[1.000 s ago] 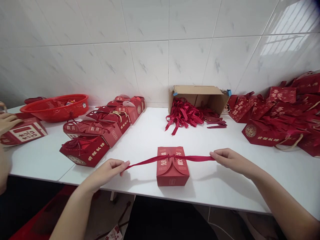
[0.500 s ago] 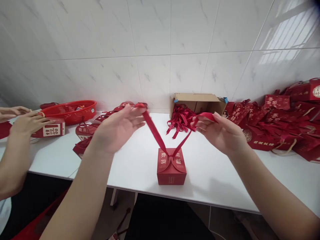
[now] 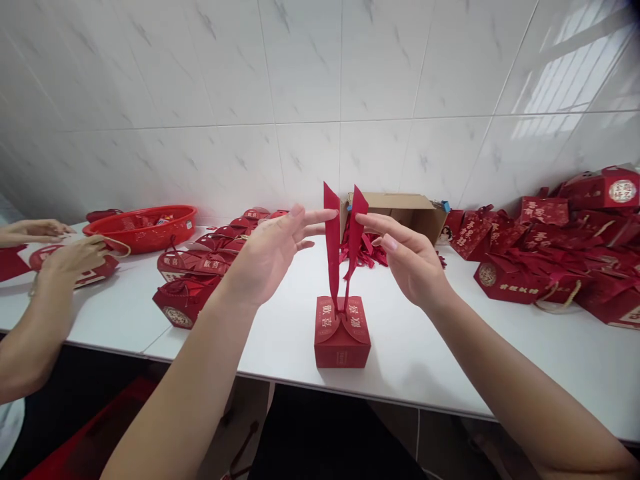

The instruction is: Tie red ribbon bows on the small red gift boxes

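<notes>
A small red gift box point(image 3: 343, 352) with pale lettering sits near the table's front edge. From the knot at its closed top, a red ribbon point(image 3: 332, 250) sends two tails straight up. My left hand point(image 3: 273, 253) is open at the left tail, its fingertips against or very near it. On the other side, my right hand point(image 3: 413, 257) is open too, fingers stretched toward the right tail and thumb apart. Neither hand is wrapped around the ribbon.
Behind stands a cardboard box point(image 3: 425, 202) with loose red ribbons spilling out. Red gift boxes point(image 3: 520, 277) are piled at the right, and more boxes point(image 3: 185, 297) stand left. Past a red plastic basin point(image 3: 145, 233), a co-worker's hands point(image 3: 75, 257) handle another red box.
Both hands have moved inward and their fingers have straightened. The ribbon tails, spread apart and held before, now stand upright close together. The gift box stays in place.
</notes>
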Demonstrator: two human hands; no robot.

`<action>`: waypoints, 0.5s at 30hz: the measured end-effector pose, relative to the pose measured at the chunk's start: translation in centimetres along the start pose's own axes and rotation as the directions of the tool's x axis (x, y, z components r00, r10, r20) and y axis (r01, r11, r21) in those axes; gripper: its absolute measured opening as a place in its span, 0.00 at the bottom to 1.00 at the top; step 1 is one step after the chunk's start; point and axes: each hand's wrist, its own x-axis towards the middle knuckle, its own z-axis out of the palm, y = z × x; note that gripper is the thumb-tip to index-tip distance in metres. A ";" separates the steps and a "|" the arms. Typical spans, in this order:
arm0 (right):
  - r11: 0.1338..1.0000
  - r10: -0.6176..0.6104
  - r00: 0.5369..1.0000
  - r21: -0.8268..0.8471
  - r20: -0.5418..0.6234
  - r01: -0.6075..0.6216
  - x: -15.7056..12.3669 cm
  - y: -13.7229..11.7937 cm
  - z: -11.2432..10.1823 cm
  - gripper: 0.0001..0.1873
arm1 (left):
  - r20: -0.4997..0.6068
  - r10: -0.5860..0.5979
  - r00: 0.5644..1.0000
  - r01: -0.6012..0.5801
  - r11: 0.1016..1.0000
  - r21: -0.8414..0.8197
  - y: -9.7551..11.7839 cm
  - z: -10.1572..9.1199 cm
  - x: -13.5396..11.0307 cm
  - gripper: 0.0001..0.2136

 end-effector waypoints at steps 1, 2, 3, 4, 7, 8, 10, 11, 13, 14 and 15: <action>1.000 -0.008 1.000 -0.019 -0.002 0.008 0.0 0.0 0.1 0.17 | 0.002 -0.002 1.000 0.002 1.000 0.007 0.0 0.0 0.0 0.22; 0.999 -0.012 1.000 -0.034 -0.002 0.012 0.0 0.0 0.1 0.17 | 0.004 -0.001 1.000 0.001 1.000 0.007 0.1 0.1 0.0 0.22; 0.999 -0.013 1.000 -0.041 0.001 0.013 0.0 0.0 0.2 0.18 | 0.006 0.000 1.000 0.000 1.000 0.003 0.1 0.1 0.1 0.21; 0.999 -0.011 1.000 -0.043 0.004 0.011 0.0 0.1 0.2 0.18 | 0.005 0.003 1.000 -0.003 1.000 -0.007 0.1 0.2 0.1 0.20; 1.000 0.009 1.000 -0.026 0.005 -0.009 0.0 0.1 0.2 0.19 | 0.007 0.010 1.000 -0.010 0.998 -0.061 0.1 0.2 0.0 0.18; 1.000 0.029 1.000 -0.009 0.000 -0.029 -0.1 0.2 0.2 0.19 | 0.008 0.007 1.000 -0.006 0.997 -0.073 0.0 0.1 -0.1 0.17; 0.994 0.097 0.995 0.045 -0.021 -0.096 -0.2 0.1 0.0 0.20 | -0.005 -0.011 1.000 0.010 1.000 -0.022 -0.1 -0.1 -0.5 0.15; 0.988 0.137 0.990 0.076 -0.035 -0.134 -0.3 0.1 -0.1 0.20 | -0.021 -0.026 0.999 0.027 0.998 0.061 -0.2 -0.2 -0.9 0.14; 0.970 0.208 0.976 0.140 -0.066 -0.198 -0.7 0.1 -0.5 0.19 | -0.050 -0.051 0.997 0.065 0.949 0.307 -1.0 -0.4 -1.6 0.13; 0.962 0.232 0.969 0.166 -0.081 -0.216 -0.9 0.1 -0.7 0.18 | -0.050 -0.061 0.997 0.077 0.896 0.437 -1.5 -0.5 -2.0 0.13; 0.956 0.249 0.964 0.182 -0.096 -0.229 -1.2 0.1 -1.0 0.16 | -0.037 -0.076 0.996 0.084 0.830 0.552 -2.3 -0.5 -2.4 0.13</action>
